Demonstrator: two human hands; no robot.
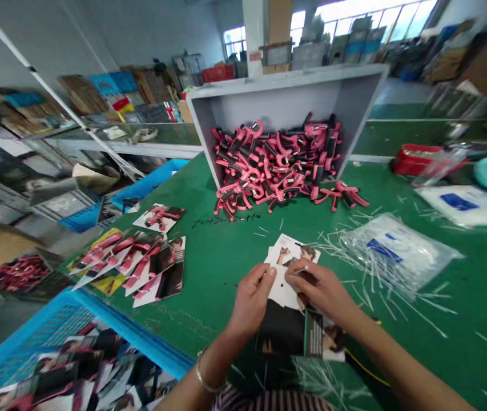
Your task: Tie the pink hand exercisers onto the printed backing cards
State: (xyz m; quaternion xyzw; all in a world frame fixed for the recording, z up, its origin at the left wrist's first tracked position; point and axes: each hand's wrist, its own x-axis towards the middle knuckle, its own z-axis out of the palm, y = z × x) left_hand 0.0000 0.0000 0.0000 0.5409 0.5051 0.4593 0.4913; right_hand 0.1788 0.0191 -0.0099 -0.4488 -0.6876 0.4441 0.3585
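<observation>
My left hand (252,297) pinches the left edge of a white printed card (285,288) that has a small dark hole. My right hand (318,285) is closed at the card's upper right, thumb and fingers pressed together; what sits between the fingertips is too small to make out. Beneath and behind are more picture cards, one standing out above (294,245) and a black-and-green one (288,334) near my body. Left of my hands, pink-and-black hand grips on cards (140,262) lie in an overlapping row. A loose bunch of white plastic ties (367,268) lies to the right.
A grey bin (277,88) tipped towards me spills pink-and-black hand grips (277,162) onto the green table (209,274). A clear bag of ties (401,251) lies at right, near a red box (418,158). A blue crate (140,334) of carded goods stands at lower left.
</observation>
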